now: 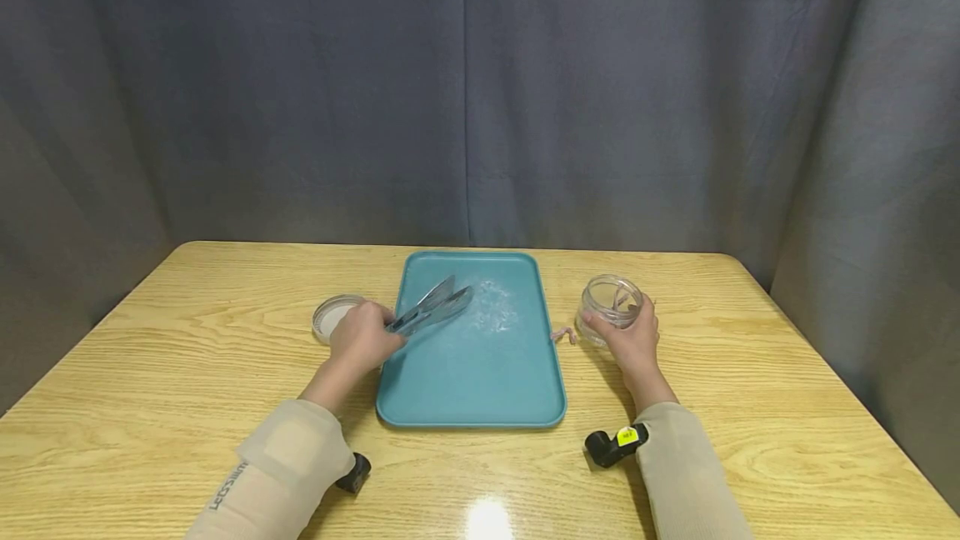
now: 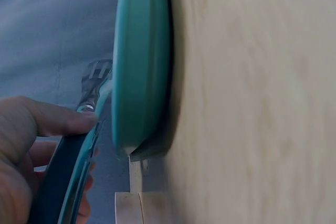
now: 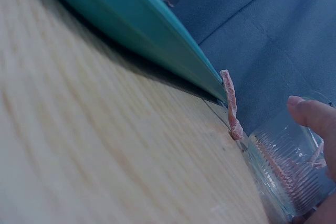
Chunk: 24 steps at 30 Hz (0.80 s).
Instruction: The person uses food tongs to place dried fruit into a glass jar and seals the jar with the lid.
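My left hand (image 1: pixel 365 337) grips a pair of metal serving tongs (image 1: pixel 437 307) over the left side of a teal tray (image 1: pixel 468 390). The tongs' two heads stand slightly apart, with nothing between them. In the left wrist view, the thumb lies along the dark handle (image 2: pixel 63 174). To the right of the tray, my right hand (image 1: pixel 636 338) holds a clear glass jar (image 1: pixel 602 307), thumb on the near side. Pinkish pieces (image 3: pixel 286 174) show through the jar's ribbed wall. A pinkish, white-dusted strip (image 3: pixel 230 103) hangs over the tray's right edge, its lower end at the tabletop.
A round jar lid (image 1: pixel 330 319) lies left of the tray, partly behind my left hand. White powder (image 1: pixel 491 307) is scattered on the tray's far right part. The wooden table (image 1: pixel 225 332) ends at a grey curtain (image 1: pixel 465 107). Black wrist cameras (image 1: pixel 615 445) hang near both sleeves.
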Available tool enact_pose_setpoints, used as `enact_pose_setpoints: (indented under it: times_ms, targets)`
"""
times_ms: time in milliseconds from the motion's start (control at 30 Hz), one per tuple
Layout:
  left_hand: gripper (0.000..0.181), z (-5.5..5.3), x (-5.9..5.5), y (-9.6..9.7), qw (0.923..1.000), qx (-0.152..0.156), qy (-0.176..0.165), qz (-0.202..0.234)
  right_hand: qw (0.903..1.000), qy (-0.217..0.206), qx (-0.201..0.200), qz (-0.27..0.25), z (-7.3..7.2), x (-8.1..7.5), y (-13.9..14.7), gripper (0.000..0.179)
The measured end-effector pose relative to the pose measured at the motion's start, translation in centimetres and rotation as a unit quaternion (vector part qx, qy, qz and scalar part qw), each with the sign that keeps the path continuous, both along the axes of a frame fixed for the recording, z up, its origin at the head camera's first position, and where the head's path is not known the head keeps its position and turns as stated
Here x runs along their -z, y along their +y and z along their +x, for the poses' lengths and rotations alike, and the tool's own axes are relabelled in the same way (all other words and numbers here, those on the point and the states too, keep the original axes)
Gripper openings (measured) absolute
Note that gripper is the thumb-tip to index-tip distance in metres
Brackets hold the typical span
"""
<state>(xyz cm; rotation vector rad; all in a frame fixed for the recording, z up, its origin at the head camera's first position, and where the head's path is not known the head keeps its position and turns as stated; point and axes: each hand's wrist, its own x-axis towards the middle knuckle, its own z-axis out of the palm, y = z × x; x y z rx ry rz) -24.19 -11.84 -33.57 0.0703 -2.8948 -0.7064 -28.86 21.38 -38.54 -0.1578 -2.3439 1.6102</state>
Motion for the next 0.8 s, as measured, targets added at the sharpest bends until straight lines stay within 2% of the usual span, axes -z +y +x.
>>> enact_pose_setpoints:
  times_ms: [233, 800]
  targets:
    - [0.023, -0.13, 0.25, -0.19, 0.9999, 0.009, -0.011, -0.003, 1.0, -0.003, 0.002, 0.005, -0.02, 0.06, 0.02, 0.095]
    - [0.007, 0.05, 0.26, -0.26, 0.9997, 0.018, -0.013, 0.007, 0.9999, 0.013, 0.0, -0.003, -0.07, 0.19, 0.06, 0.092]
